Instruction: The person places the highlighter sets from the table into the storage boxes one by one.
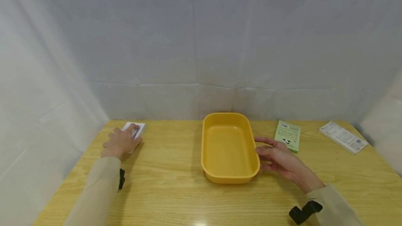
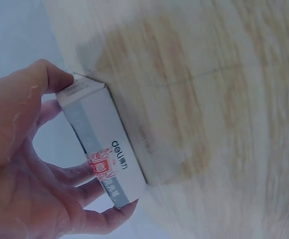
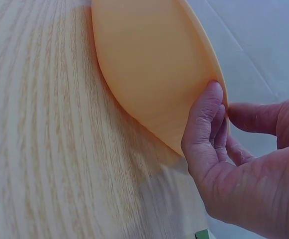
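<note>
My left hand [image 1: 120,142] is at the far left of the table, its fingers and thumb gripping a small white carton [image 2: 112,144] with a grey band, a red mark and "deli" lettering. In the head view the fingers cover part of this carton. A deep yellow plastic tray [image 1: 230,177] with rounded corners stands a little right of centre. At its right side is my right hand [image 1: 282,159], holding the rim lightly with curved fingers. In the right wrist view the fingertips [image 3: 211,94] press against the tray's wall close to the rim.
A green flat box [image 1: 290,133] with a panda face lies just beyond my right hand. Farther right, a white printed box [image 1: 342,137] lies at a slant near the table's edge. White sheeting [image 1: 169,102] hangs behind the wooden table [image 1: 166,191] and along its sides.
</note>
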Demonstrator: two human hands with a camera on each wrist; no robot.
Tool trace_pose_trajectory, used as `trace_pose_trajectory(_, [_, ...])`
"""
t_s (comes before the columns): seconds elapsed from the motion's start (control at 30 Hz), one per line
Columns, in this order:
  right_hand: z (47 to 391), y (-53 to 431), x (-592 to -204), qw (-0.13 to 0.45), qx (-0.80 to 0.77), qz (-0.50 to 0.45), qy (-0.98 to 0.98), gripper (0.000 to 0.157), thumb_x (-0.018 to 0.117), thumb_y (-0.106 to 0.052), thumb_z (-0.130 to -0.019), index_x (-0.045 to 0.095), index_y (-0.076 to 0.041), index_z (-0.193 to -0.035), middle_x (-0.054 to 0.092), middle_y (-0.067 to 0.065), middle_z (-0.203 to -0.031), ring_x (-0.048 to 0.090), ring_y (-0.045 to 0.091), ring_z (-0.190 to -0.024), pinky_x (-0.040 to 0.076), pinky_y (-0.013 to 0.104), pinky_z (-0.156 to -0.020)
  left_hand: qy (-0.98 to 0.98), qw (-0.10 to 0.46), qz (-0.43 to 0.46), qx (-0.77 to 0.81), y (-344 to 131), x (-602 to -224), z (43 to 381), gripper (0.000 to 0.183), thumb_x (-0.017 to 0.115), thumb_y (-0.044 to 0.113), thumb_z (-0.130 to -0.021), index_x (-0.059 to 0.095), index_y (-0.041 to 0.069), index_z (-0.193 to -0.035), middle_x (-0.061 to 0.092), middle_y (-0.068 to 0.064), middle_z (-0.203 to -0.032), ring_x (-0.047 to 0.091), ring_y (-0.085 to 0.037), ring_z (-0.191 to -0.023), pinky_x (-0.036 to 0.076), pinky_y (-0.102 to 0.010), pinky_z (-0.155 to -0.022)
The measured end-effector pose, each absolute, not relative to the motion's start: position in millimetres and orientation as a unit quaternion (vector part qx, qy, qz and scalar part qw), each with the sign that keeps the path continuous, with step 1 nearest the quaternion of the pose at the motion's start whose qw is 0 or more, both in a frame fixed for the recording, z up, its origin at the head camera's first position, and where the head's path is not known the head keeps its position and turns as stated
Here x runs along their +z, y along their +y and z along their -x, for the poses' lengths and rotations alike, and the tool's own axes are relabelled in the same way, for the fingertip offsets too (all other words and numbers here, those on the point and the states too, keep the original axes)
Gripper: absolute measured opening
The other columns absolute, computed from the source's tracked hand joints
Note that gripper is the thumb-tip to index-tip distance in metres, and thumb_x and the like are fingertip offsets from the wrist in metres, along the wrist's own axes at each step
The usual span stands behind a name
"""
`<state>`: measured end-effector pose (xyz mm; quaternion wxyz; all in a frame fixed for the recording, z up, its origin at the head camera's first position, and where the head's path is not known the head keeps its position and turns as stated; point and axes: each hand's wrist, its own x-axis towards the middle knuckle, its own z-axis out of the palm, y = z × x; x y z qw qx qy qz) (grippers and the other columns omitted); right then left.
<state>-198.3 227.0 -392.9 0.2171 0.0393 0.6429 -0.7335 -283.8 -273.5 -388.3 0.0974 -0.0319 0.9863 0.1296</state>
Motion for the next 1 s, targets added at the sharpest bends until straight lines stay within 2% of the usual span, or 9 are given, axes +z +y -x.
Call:
trace_pose_trajectory(0.27, [197.5,229.4,-390.2,0.224,-0.726,-0.042,0.649,0.067,0.061,-0.013,-0.1,0.029,-0.005,-0.158,0.074,0.001,-0.106,0.071,0.016,-0.092,0.063,0.028,-0.073,0.986,0.103,0.024,0.133,-270.1,-384.3,278.4,0.06,0.051,0.042,-0.1,0.035,0.015,-0.151,0.037,-0.047,-0.128,0.042,-0.062,-0.111,0.046,-0.072,-0.076])
trace_pose_trajectory(0.53, [197.0,229.5,-391.2,0.226,-0.727,-0.031,0.648,0.068,0.06,-0.013,-0.101,0.027,-0.004,-0.159,0.074,0.001,-0.109,0.072,0.017,-0.095,0.064,0.031,-0.077,0.986,0.1,0.022,0.129,-269.5,-382.4,275.1,0.062,0.051,0.042,-0.1,0.036,0.014,-0.152,0.039,-0.047,-0.128,0.043,-0.061,-0.109,0.046,-0.069,-0.074])
trace_pose_trajectory(0.73, [197.4,228.6,-390.0,0.226,-0.726,-0.03,0.648,0.067,0.06,-0.013,-0.1,0.027,-0.004,-0.159,0.074,0.002,-0.11,0.073,0.017,-0.095,0.063,0.03,-0.076,0.988,0.077,0.017,0.131,-272.8,-381.5,272.4,0.06,0.053,0.042,-0.099,0.039,0.013,-0.15,0.042,-0.047,-0.123,0.043,-0.061,-0.107,0.045,-0.065,-0.072])
trace_pose_trajectory(0.87, [198.5,227.6,-390.8,0.223,-0.725,-0.02,0.651,0.067,0.059,-0.013,-0.101,0.027,-0.003,-0.159,0.074,0.002,-0.11,0.073,0.017,-0.096,0.063,0.031,-0.078,0.988,0.056,-0.005,0.142,-278.9,-385.0,272.6,0.061,0.055,0.04,-0.099,0.041,0.014,-0.152,0.043,-0.048,-0.127,0.043,-0.063,-0.108,0.046,-0.062,-0.068])
trace_pose_trajectory(1.0, [197.5,226.7,-391.8,0.219,-0.724,-0.014,0.654,0.067,0.059,-0.012,-0.101,0.026,-0.002,-0.159,0.073,0.001,-0.109,0.073,0.016,-0.097,0.064,0.032,-0.078,0.988,0.032,-0.026,0.149,-284.0,-390.6,269.3,0.059,0.056,0.039,-0.099,0.042,0.014,-0.152,0.044,-0.049,-0.131,0.044,-0.065,-0.109,0.047,-0.065,-0.066])
